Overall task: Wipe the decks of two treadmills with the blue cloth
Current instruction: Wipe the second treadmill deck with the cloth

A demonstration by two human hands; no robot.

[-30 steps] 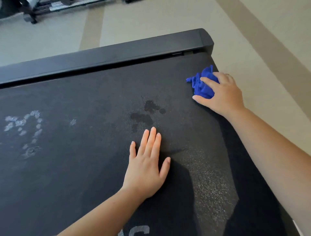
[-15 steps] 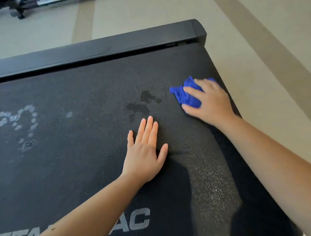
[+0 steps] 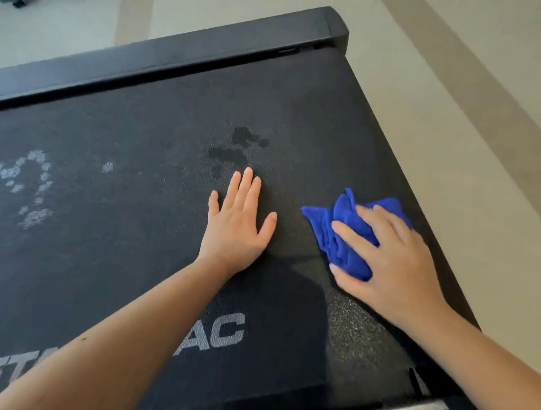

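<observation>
A black treadmill deck point(image 3: 140, 140) fills most of the head view, its belt textured and printed with grey letters near me. My right hand point(image 3: 392, 257) grips a bunched blue cloth point(image 3: 336, 231) and presses it on the belt near the right edge. My left hand point(image 3: 237, 225) lies flat on the belt with straight fingers, just left of the cloth. A dark wet stain point(image 3: 234, 149) sits right beyond my left fingertips. Whitish dusty marks point(image 3: 29, 187) spot the belt at the far left.
A black end rail point(image 3: 181, 55) runs across the far end of the deck. Beige floor point(image 3: 453, 123) with darker stripes lies to the right and beyond. A bit of another machine point(image 3: 17, 3) shows at the top left corner.
My right hand has dragged the blue cloth along the right edge, from the far corner back toward me. My left hand has stayed flat in place.
</observation>
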